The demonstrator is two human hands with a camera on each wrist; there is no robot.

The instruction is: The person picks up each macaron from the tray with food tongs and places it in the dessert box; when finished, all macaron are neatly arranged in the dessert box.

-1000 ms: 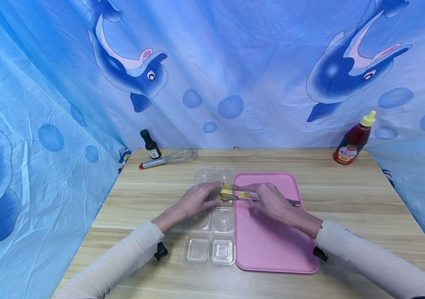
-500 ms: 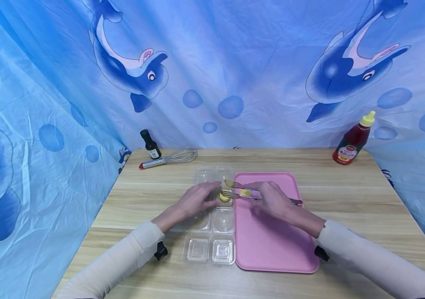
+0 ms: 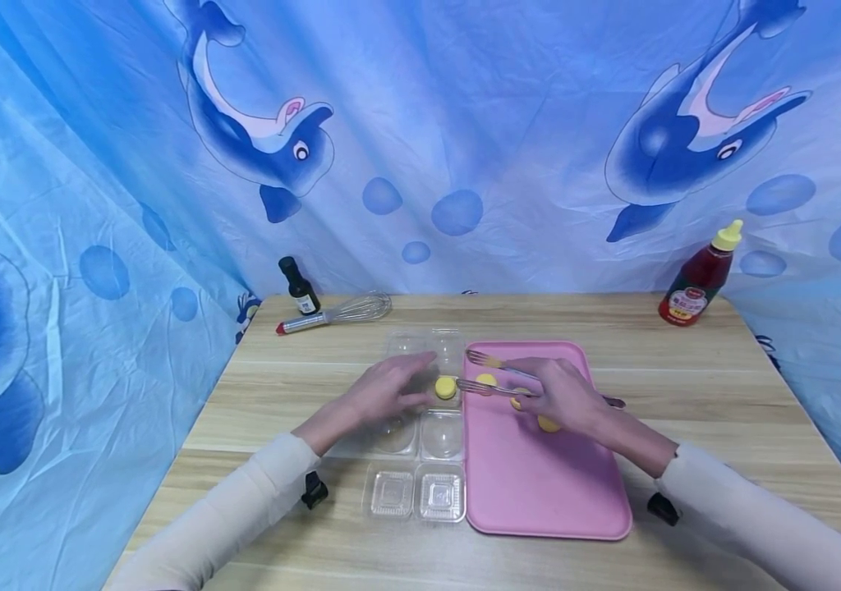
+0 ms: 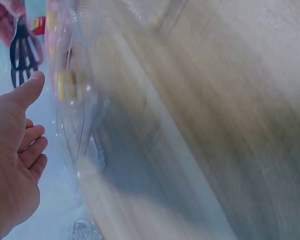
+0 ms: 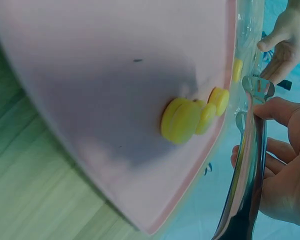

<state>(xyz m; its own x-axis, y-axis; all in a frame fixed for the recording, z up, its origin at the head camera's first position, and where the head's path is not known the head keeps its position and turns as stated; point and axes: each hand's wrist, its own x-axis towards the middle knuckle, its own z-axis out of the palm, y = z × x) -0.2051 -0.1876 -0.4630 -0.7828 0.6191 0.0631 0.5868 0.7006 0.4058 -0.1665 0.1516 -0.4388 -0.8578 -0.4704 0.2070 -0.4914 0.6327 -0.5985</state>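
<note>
Backdrop (image 3: 420, 123), blue w/ dolphins, beyond wood table (image 3: 694, 402). Pink tray (image 3: 546, 492) mid-table; clear plastic boxes (image 3: 440, 496) in 2 cols along its L side. R hand (image 3: 562, 396) over tray, gripping metal tongs (image 3: 498, 389), tips apart, pointing L. L hand (image 3: 391, 387) at boxes' L side, thumb spread wide from fingers; can't tell if touching. Whisk (image 3: 335, 314) far L; red sauce btl (image 3: 697, 283) far R; dark btl (image 3: 299, 287) just beyond whisk. Yellow macarons: 3 (image 5: 181, 122) on tray, 1 (image 3: 446, 387) in R-col compartment, near tong tip.
</note>
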